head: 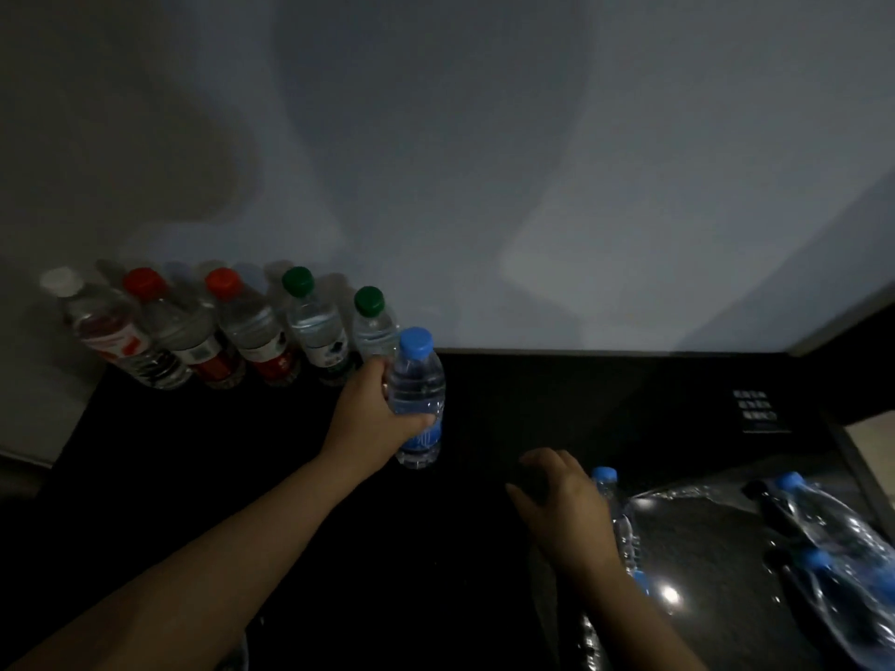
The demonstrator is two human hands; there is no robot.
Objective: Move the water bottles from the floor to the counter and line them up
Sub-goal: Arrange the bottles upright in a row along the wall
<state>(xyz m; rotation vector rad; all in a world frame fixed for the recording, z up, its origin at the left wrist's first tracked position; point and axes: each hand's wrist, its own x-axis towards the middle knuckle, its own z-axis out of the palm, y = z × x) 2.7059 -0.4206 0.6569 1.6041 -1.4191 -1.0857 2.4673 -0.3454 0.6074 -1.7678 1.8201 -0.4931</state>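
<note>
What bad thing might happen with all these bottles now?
1. The left hand grips the blue-capped bottle right next to the green-capped bottle at the end of the row. A bump could tip it, and the bottles stand so close together that several might fall.
2. The right hand is close beside a second blue bottle and might knock it over.
3. The light is dim, so gaps are hard to judge.

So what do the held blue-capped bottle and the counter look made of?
Blue-capped bottle: clear, glossy thin plastic; ribbed wall and water show through. Its cap looks opaque plastic. Counter: black, smooth, hard-looking, perhaps stone or laminate; too dark to tell.
</note>
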